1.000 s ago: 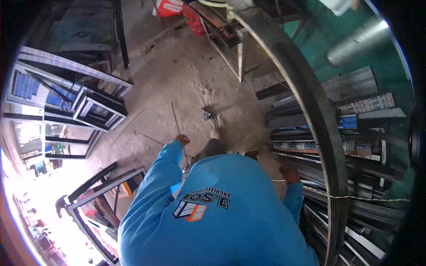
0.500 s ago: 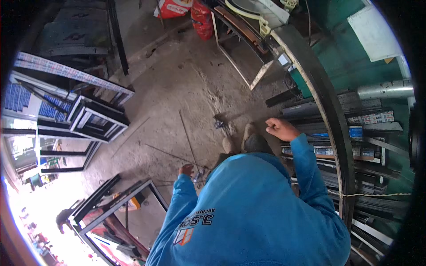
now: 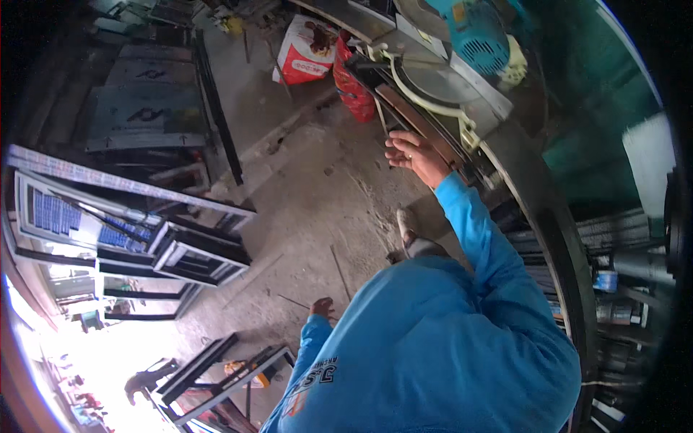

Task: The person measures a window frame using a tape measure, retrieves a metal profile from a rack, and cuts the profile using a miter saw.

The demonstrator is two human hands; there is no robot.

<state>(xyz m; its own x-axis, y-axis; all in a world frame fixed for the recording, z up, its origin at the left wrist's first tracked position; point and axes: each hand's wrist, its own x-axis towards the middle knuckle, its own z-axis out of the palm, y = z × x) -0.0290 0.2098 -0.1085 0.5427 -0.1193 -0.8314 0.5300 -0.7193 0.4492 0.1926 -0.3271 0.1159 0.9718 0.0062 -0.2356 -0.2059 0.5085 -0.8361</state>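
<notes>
My right hand (image 3: 416, 154) is raised beside a bench with a brown strip (image 3: 412, 114) and a curved cream saw base (image 3: 464, 114), its fingers apart and loosely bent, holding nothing. A teal saw motor (image 3: 478, 37) sits beyond it. My left hand (image 3: 321, 308) hangs low by my body, fingers spread, with nothing in it, above the concrete floor (image 3: 303, 238). My foot (image 3: 406, 225) shows beneath my blue-clothed torso.
Stacked window frames (image 3: 194, 263) lie at left, with another frame (image 3: 214, 393) lower left. A red-and-white sack (image 3: 303, 54) and red bag (image 3: 352, 86) stand ahead. A long curved rail (image 3: 538, 224) runs along the right, past stacked metal profiles (image 3: 622, 296).
I have moved forward and my view has shifted toward the saw bench. My right hand has risen up and forward to beside the saw; my left hand stays low.
</notes>
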